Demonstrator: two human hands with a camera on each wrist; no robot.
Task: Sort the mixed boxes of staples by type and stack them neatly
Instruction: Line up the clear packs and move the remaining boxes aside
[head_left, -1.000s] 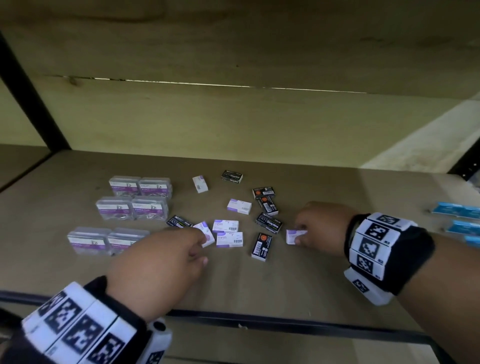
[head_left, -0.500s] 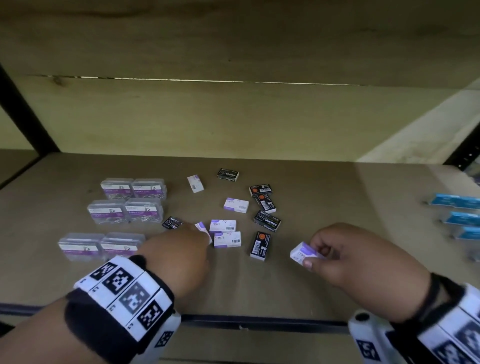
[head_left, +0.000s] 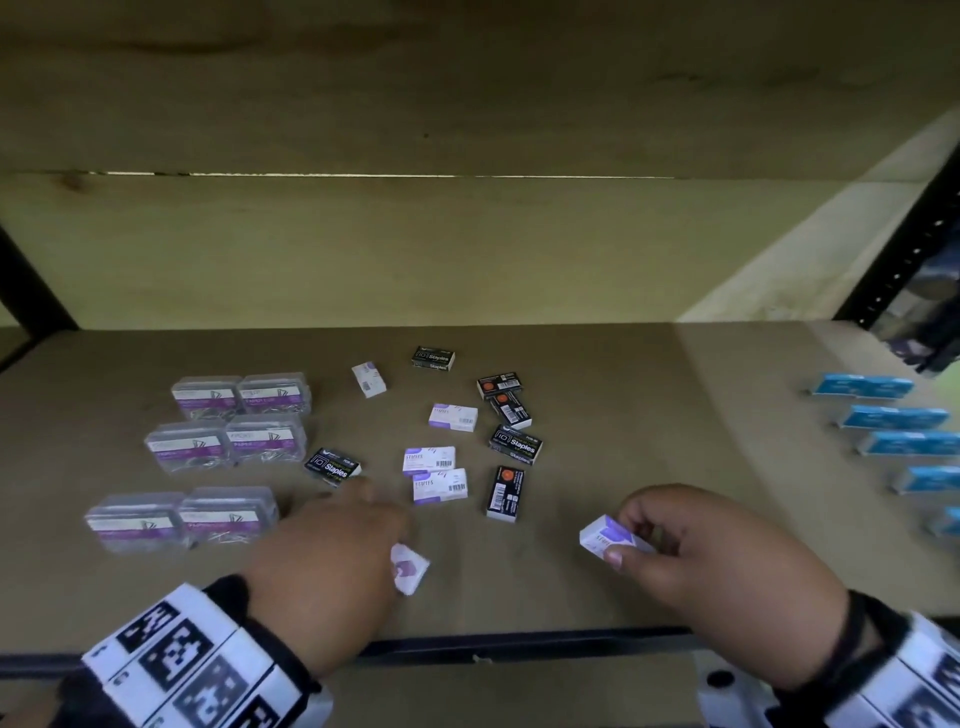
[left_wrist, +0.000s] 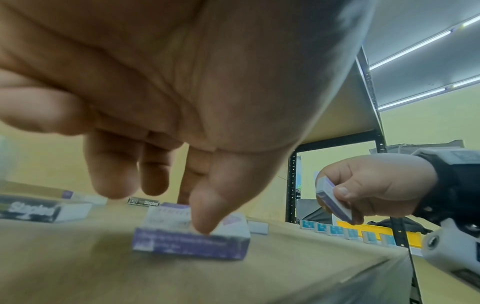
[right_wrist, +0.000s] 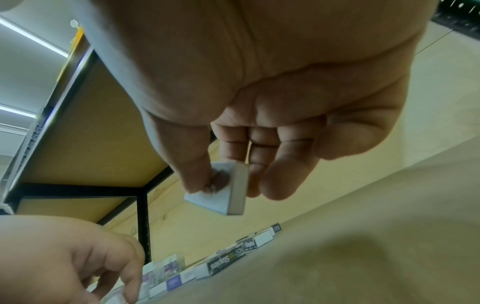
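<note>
**Staple boxes (head_left: 452, 415): two of one type pulled out of the mix**

From the head. Holds a white-and-purple box (head_left: 608, 538) in the right hand (head_left: 706, 566), raised off the shelf (head_left: 675, 415) near its front edge, with the thumb under it and curled fingers over it. A second ago was only reaching for it, flat beside the black boxes (head_left: 515, 444); half a second ago had it just picked up. Keeps a second box (head_left: 410, 569) of the same print down on the shelf under the left hand (head_left: 332, 566). Has dragged it out of the cluster toward the front edge, with only a corner showing past the fingers. Leaves four white-and-purple and six black ones scattered behind. Ignores the clear paper-clip cases (head_left: 228, 447) at the left and the blue packs (head_left: 893, 415) at the right.

From the left wrist. Shows the thumb tip on the near top edge of the second box and the forefinger down behind it – a narrow pinch across the box. Lets the other fingers hang loose above. Blurs somewhat, so likely mid-slide.

From the right wrist. Confirms a tight thumb-and-finger pinch on the lifted box, tilted and well clear of the shelf.

Reads as the start of a white-and-purple pile near the front edge – probably by setting one box on the other. Has nothing stacked yet.
</note>
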